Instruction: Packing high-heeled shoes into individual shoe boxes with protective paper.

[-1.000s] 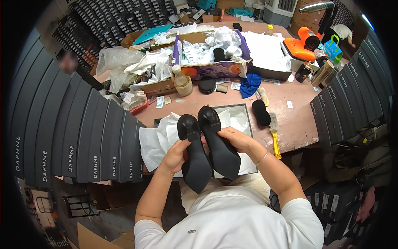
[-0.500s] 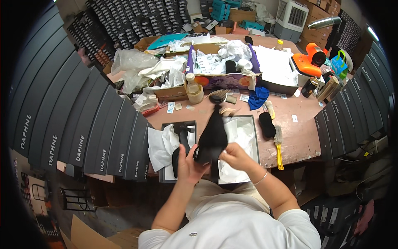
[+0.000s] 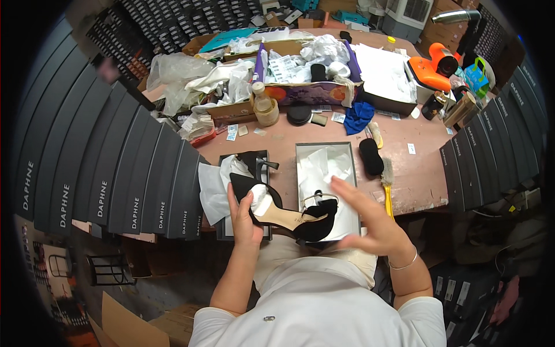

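A black high-heeled shoe (image 3: 274, 216) lies across my left hand (image 3: 245, 222), which grips it near the toe. Its pale insole faces up, white paper stuffs the toe, and the strap and heel end point right. My right hand (image 3: 378, 225) is apart from the shoe, fingers spread, over the right side of an open grey box (image 3: 352, 156) lined with white tissue. Beyond my left hand, another black shoe (image 3: 250, 163) rests in a second dark box (image 3: 222, 234) with white tissue paper (image 3: 213, 194) hanging over its side.
Stacked dark shoe boxes (image 3: 115, 168) wall the left; more boxes (image 3: 485, 144) stand right. A black sponge (image 3: 370, 157), yellow-handled brush (image 3: 388, 188), blue cloth (image 3: 358, 118) and glue bottle (image 3: 265, 107) lie on the table. Behind sit a paper-filled carton (image 3: 312, 93) and an orange tool (image 3: 430, 72).
The shoe has turned from pointing away to lying crosswise, insole up, toe left. My right hand has let go of it and moved right, opening. The view has shifted slightly.
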The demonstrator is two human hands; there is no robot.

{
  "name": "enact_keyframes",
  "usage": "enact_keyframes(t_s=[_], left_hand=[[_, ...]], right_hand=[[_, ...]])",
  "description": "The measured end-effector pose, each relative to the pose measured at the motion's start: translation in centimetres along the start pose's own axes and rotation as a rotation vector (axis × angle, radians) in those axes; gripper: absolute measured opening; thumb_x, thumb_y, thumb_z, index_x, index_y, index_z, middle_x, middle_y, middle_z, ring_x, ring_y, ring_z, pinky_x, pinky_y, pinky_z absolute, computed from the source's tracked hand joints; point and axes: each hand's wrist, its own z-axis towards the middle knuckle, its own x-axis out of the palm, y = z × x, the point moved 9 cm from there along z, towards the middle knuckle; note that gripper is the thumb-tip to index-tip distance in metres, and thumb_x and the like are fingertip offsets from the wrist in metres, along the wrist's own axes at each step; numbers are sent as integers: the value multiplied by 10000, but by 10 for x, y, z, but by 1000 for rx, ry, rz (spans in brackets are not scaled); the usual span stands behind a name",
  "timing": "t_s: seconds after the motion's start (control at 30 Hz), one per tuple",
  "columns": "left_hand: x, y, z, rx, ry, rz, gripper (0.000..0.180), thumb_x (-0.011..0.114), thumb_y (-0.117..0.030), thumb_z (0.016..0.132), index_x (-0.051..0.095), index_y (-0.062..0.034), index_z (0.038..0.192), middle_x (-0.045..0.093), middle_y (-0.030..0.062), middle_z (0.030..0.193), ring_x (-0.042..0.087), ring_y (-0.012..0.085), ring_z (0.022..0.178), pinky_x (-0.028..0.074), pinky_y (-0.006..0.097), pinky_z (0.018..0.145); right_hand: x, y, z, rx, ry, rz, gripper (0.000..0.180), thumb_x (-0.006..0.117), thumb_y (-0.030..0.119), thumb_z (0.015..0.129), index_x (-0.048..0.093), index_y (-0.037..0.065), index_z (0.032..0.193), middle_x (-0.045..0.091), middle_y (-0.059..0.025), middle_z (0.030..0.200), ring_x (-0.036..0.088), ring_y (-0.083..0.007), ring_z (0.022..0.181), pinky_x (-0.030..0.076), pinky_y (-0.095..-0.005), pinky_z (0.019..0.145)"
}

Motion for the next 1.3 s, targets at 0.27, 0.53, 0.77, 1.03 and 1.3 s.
enact_keyframes(t_s=[0.27, 0.53, 0.77, 1.03, 1.3], left_hand=[[39, -35, -32, 327, 95, 394, 748, 589, 74, 802, 284, -106, 1461, 322, 93, 1428, 470, 210, 1209, 441, 336, 986], [133, 27, 19, 0, 651, 660, 526, 618, -189, 891, 445, -14, 1356, 571, 134, 1235, 551, 205, 1133, 429, 314, 956], [180, 175, 81, 407, 982, 2184, 434, 525, -369, 907, 535, -47, 1198, 656, 262, 900, 638, 414, 878, 492, 492, 766], [314, 6, 56, 1055, 950, 1505, 268, 534, 44, 775, 632, 10, 1022, 602, 201, 992, 594, 371, 902, 479, 409, 800], [321, 0, -62, 972, 1219, 1378, 573, 465, 124, 713, 466, 17, 1276, 426, 215, 1381, 440, 381, 1257, 381, 393, 1049]], right_hand=[[117, -77, -15, 252, 524, 63, 1097, 750, 537, 704, 152, 58, 1489, 484, -294, 1238, 559, -411, 1070, 467, -404, 896], [70, -97, -64, 227, -21, 373, 1001, 776, 262, 693, 201, 76, 1492, 527, -206, 1203, 538, -285, 1090, 415, -339, 966], [5, -116, -127, 266, -424, 1379, 820, 783, 352, 610, 451, -8, 1268, 582, -165, 1055, 620, -343, 1000, 549, -546, 819], [7, -116, -135, -142, -357, 1774, 906, 694, 460, 702, 344, -44, 1369, 491, -318, 1230, 623, -302, 730, 473, -260, 381], [5, -63, -124, 36, 7, 1627, 922, 755, 426, 637, 378, -71, 1316, 570, -241, 1008, 589, -272, 581, 450, -272, 389]])
